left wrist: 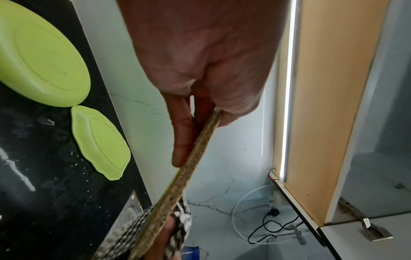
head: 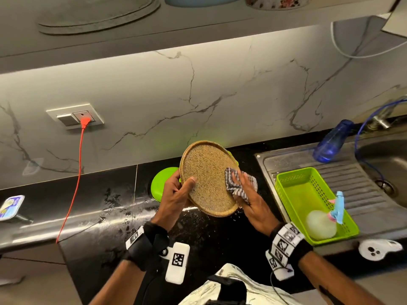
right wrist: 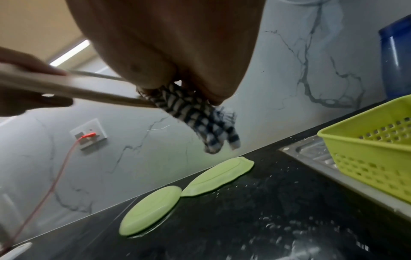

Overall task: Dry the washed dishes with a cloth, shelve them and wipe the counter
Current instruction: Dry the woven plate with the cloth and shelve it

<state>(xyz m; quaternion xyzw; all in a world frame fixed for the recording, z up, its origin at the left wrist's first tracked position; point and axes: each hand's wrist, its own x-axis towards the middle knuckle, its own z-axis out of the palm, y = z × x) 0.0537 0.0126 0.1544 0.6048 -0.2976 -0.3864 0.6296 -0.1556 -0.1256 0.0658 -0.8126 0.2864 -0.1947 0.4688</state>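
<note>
A round speckled tan plate [head: 207,177] is held tilted above the wet black counter [head: 110,208]. My left hand [head: 176,194] grips its left rim, thumb across the face and fingers behind; the plate [left wrist: 191,168] shows edge-on in the left wrist view. My right hand [head: 248,199] pinches a black-and-white checked cloth [head: 240,183] over the plate's right rim. The cloth [right wrist: 200,116] hangs below the plate [right wrist: 66,86] in the right wrist view. Two green plates [right wrist: 153,211] [right wrist: 220,174] lie face down on the counter behind.
A green perforated basket [head: 293,194] with a spray bottle [head: 323,221] stands on the steel drainboard [head: 356,181] at the right. A blue bottle [head: 332,142] lies near the sink [head: 387,159]. An orange cable [head: 74,183] runs from the wall socket [head: 74,116]. Dishes rest on the upper shelf [head: 176,20].
</note>
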